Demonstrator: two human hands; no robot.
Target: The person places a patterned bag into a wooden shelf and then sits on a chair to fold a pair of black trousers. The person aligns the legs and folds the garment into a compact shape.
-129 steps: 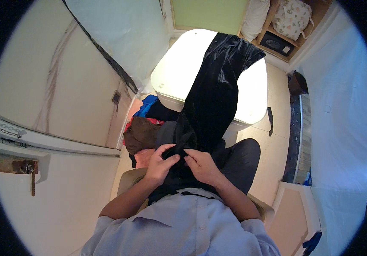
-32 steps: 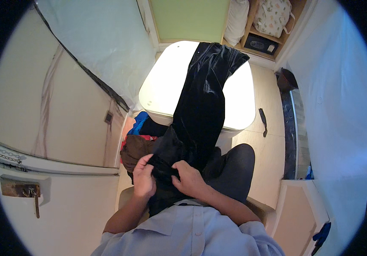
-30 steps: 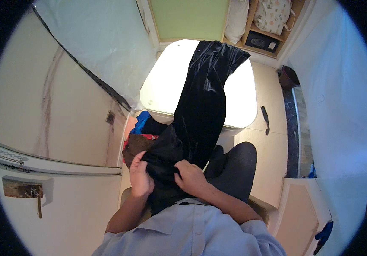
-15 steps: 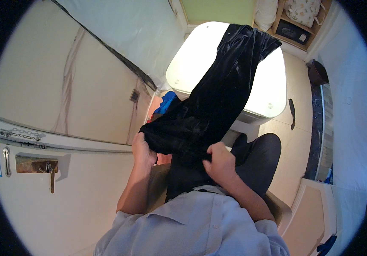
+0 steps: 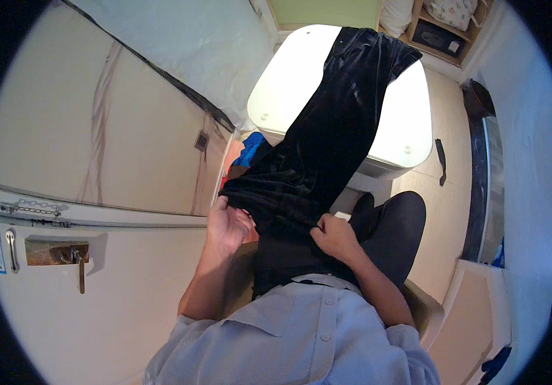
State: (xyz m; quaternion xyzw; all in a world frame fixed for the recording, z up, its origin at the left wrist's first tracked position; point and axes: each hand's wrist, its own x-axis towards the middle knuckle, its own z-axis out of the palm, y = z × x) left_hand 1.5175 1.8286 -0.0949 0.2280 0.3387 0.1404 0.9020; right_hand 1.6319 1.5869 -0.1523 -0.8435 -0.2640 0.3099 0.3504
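Cloth (image 5: 340,122) of black velvet spans the gap between a seated person's lap and a bright white tabletop (image 5: 282,86), as seen from the head camera. At the near end, the left hand (image 5: 227,224) sits at the cloth's left corner, thumb on the edge and palm partly spread; how firmly its fingers grip underneath cannot be seen. The right hand (image 5: 335,236) is curled tight, fingers pinching the near edge on the other side, so the border is held up between the two in loose folds.

The likeliest trouble is a slip at the left corner, where the hold appears lighter and the velvet bunches. A hard pull toward the lap could also drag the far end across the tabletop, since nothing visible weighs it down. Dark trousers (image 5: 394,224) beneath make the black edge hard to pick out, so a fold could be caught by mistake. Slack on the left could drop toward the blue cloth (image 5: 249,151) on the floor.

The long axis runs away from the person, leaning right; the far end lies at the tabletop's far edge, one corner pointing right.
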